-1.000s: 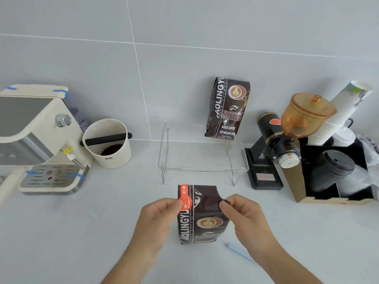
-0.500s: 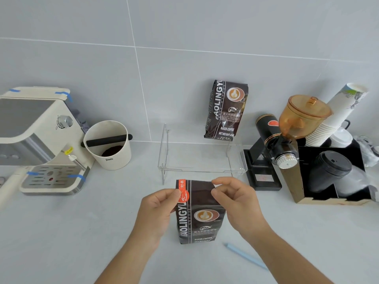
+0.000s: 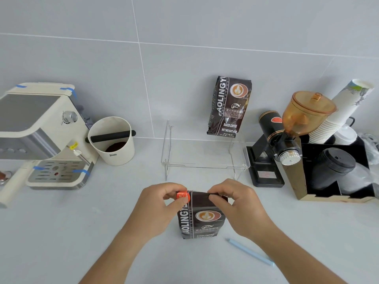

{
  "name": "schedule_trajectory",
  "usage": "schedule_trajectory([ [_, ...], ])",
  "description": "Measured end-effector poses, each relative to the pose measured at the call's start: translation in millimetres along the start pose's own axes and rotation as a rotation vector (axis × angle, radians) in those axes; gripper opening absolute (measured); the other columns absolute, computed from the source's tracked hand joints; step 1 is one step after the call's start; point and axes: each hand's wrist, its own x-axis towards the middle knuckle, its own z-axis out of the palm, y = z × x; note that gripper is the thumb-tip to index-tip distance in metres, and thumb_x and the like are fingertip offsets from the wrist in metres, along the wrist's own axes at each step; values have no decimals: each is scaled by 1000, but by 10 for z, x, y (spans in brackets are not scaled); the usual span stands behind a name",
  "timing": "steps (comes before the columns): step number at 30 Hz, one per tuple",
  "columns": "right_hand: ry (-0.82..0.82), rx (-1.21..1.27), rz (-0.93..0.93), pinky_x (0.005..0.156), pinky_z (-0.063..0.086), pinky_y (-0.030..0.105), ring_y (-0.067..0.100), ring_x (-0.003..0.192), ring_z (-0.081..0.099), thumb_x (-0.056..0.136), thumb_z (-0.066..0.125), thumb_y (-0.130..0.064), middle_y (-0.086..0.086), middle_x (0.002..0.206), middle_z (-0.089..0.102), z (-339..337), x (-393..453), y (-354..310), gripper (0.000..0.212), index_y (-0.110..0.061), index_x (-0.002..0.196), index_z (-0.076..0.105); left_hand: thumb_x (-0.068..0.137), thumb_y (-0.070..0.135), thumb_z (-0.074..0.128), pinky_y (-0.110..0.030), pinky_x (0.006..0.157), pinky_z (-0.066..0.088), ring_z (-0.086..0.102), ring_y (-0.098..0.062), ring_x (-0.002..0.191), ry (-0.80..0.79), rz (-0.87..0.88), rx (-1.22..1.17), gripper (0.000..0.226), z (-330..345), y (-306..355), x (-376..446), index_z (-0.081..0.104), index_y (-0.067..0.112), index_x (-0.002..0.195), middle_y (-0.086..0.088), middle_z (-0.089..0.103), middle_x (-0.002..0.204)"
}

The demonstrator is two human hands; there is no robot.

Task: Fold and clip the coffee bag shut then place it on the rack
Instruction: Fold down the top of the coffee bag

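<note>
A dark brown coffee bag [image 3: 202,219] stands upright on the grey counter in front of me. Its top edge is rolled down into a fold. My left hand [image 3: 159,203] pinches the fold's left end, where an orange patch shows. My right hand [image 3: 235,203] pinches the right end of the fold. A long pale blue clip [image 3: 250,251] lies on the counter to the right of the bag, under my right forearm. The clear acrylic rack [image 3: 205,166] stands just behind the bag, and a second coffee bag [image 3: 229,106] stands on its right side against the wall.
A cream espresso machine [image 3: 39,136] sits at the left with a cream knock box [image 3: 111,141] beside it. Right of the rack stand a black grinder [image 3: 274,144] with an amber hopper and a box [image 3: 336,173] holding stacked cups and lids.
The bag's top stood tall and flat a second ago. Both hands have since rolled it down towards me, so the bag is now shorter with a folded top.
</note>
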Motion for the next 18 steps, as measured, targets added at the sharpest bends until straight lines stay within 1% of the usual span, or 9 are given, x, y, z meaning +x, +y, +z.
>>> schedule_trajectory([
  [2, -14, -7, -2, 69, 43, 7, 6, 80, 63, 84, 72, -5, -14, 77, 64, -19, 6, -15, 20, -24, 79, 76, 78, 20, 77, -6, 75, 42, 62, -3, 86, 14, 42, 39, 18, -25, -15, 8, 73, 38, 75, 10, 69, 82],
  [5, -40, 9, 25, 67, 44, 8, 4, 77, 62, 85, 70, -5, -18, 83, 67, -34, 4, -43, 31, -33, 72, 70, 79, 18, 76, -2, 75, 40, 64, 2, 87, 0, 41, 4, 15, -16, -42, 17, 72, 32, 74, 18, 71, 87],
  [6, -47, 41, 62, 66, 44, 8, 2, 74, 63, 85, 69, -6, -22, 82, 69, -36, 3, -50, 35, -37, 70, 68, 80, 16, 75, -2, 74, 42, 67, 2, 82, -19, 14, -41, 17, -3, -52, 23, 72, 31, 73, 19, 73, 83],
  [9, -42, 161, 186, 63, 46, 6, -2, 65, 63, 84, 71, -6, -18, 72, 74, -33, 27, -55, 35, -37, 68, 71, 79, 13, 76, -10, 64, 46, 64, -5, 61, -54, -68, -222, 16, 32, -73, 64, 71, 29, 77, 6, 73, 66],
  [12, -31, 288, 319, 47, 40, 5, -3, 46, 55, 83, 73, -5, -16, 56, 70, -31, 89, -58, 29, -30, 69, 73, 79, 18, 73, -19, 63, 44, 57, -12, 59, -78, -102, -355, 14, 89, -82, 96, 70, 30, 85, -4, 67, 60],
  [13, -42, 325, 366, 46, 41, 7, -2, 45, 56, 83, 72, -3, -12, 55, 70, -25, 113, -62, 28, -27, 69, 73, 80, 16, 73, -22, 66, 46, 59, -13, 62, -81, -101, -365, 16, 107, -91, 101, 73, 30, 86, -6, 69, 64],
  [15, -71, 381, 444, 53, 48, 18, 10, 55, 63, 82, 71, 1, -4, 59, 73, -19, 166, -62, 28, -21, 66, 75, 80, 9, 75, -24, 71, 49, 65, -11, 68, -80, -99, -345, 24, 122, -111, 104, 76, 33, 85, 0, 73, 70],
  [16, -86, 392, 472, 58, 48, 25, 16, 60, 63, 82, 70, 2, -1, 62, 73, -20, 196, -62, 28, -19, 65, 76, 77, 9, 79, -23, 73, 52, 67, -8, 71, -88, -104, -317, 29, 118, -122, 99, 76, 37, 85, 4, 75, 73],
  [18, -116, 378, 517, 62, 47, 30, 20, 62, 62, 80, 69, 3, 2, 63, 73, -28, 253, -51, 28, -18, 63, 77, 69, 11, 84, -24, 75, 57, 69, -2, 79, -124, -100, -234, 41, 109, -139, 73, 73, 47, 85, 9, 76, 84],
])
